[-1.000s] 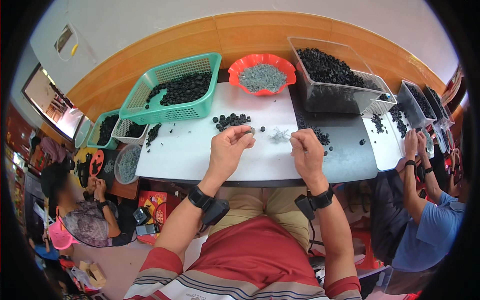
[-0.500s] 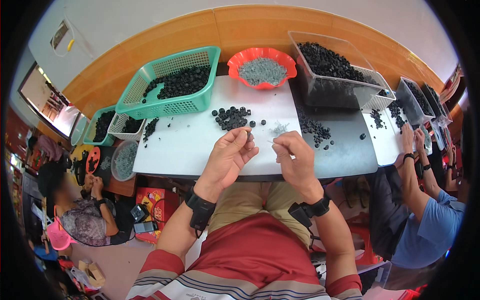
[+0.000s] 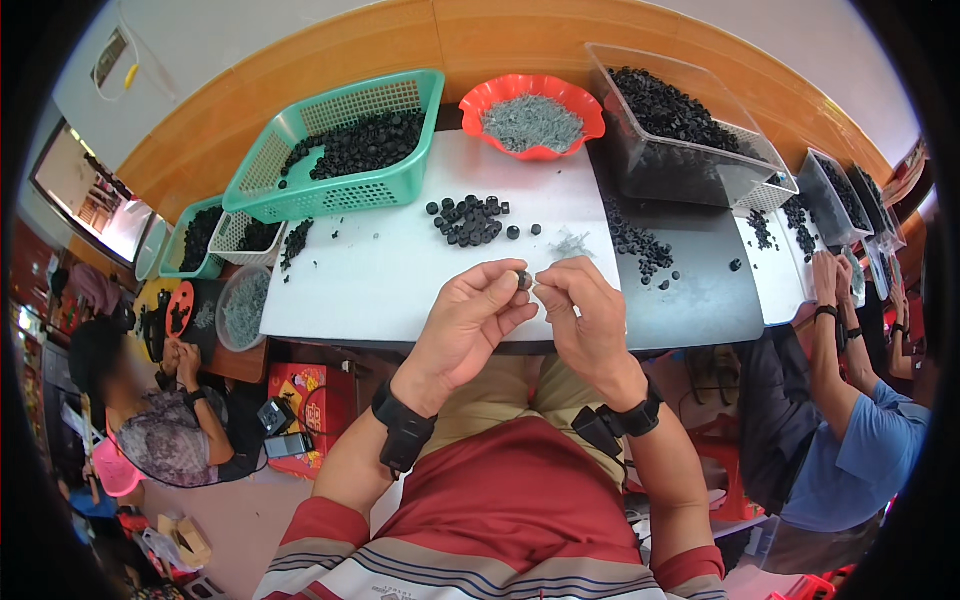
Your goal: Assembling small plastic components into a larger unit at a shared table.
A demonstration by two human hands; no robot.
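Between the thumb and fingers of my left hand (image 3: 462, 320) is a small round black plastic part (image 3: 522, 281). My right hand (image 3: 587, 318) is pinched right beside it, its fingertips against a thin pale piece that barely shows at the black part's side. On the white table surface (image 3: 370, 290), just beyond my hands, lies a pile of similar black parts (image 3: 470, 222), with two loose ones to its right. A little heap of thin translucent grey pieces (image 3: 572, 245) lies beyond my right hand.
A green basket (image 3: 330, 190) of black parts stands back left, a red scalloped bowl (image 3: 478, 100) of grey pieces back centre, and a clear bin (image 3: 690, 180) back right. Small black pieces (image 3: 640, 245) lie on the dark surface. People sit left and right (image 3: 850, 440).
My hands have come together: the left moved right with the black part, and the right brought the thin pale piece up to it. The view has shifted slightly.
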